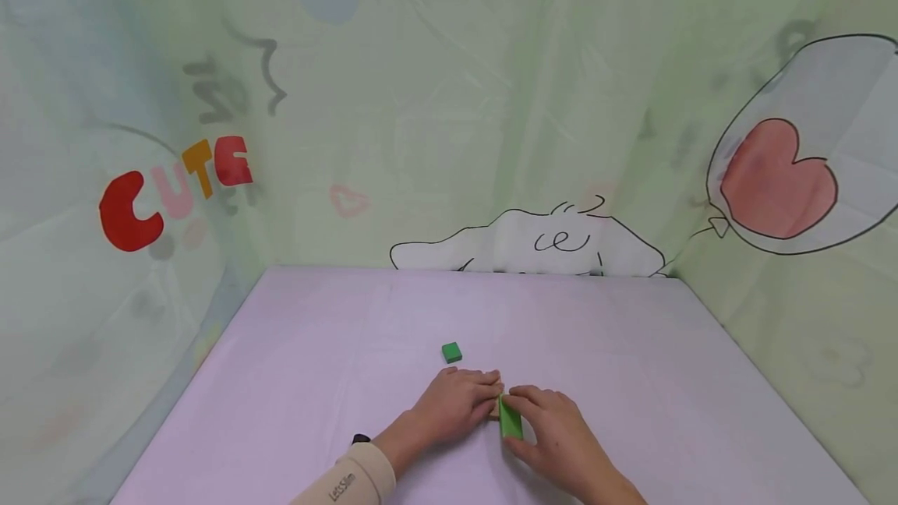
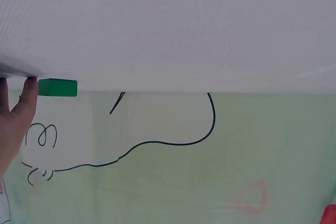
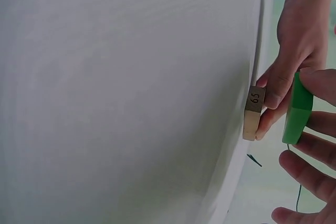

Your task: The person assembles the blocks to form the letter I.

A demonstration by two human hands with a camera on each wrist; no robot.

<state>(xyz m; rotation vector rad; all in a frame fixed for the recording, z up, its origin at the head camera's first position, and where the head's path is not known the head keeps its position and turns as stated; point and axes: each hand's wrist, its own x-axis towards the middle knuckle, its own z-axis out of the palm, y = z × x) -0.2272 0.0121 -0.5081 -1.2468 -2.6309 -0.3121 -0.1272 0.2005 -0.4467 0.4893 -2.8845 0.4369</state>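
My right hand pinches a light green block between thumb and fingertips, tilted on its long side. In the right wrist view this green block is off the table, beside a pale wooden block with a dark number printed on its end. My left hand holds that wooden block low against the table, thumb on the near side and fingers beyond; in the head view only a sliver of the wooden block shows under the fingers.
A darker green block lies on the table beyond my left hand, and the left wrist view shows this green block past the fingertips. The pale table ends at a printed curtain behind and at both sides.
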